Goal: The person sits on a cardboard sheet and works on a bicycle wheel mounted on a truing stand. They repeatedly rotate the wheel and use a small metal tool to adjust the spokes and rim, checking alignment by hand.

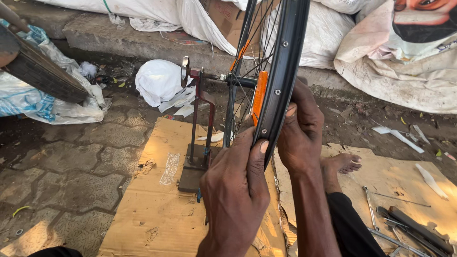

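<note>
A black bicycle wheel rim (284,62) with thin spokes and an orange reflector (259,97) stands upright in a dark red metal stand (196,143). The wheel's axle (228,77) rests in the top of the stand. My left hand (235,190) grips the rim's near edge from the left, thumb pressed on the rim. On the rim's right side is my right hand (301,131), wrapped around it, thumb on the inner face. Both hands sit close together at the lowest visible part of the rim.
Flattened cardboard (157,204) covers the paved ground under the stand. Metal tools and spokes (404,228) lie on cardboard at lower right, beside a bare foot (342,163). White sacks (159,81) and cloth line a concrete kerb behind. A tyre (43,71) leans at upper left.
</note>
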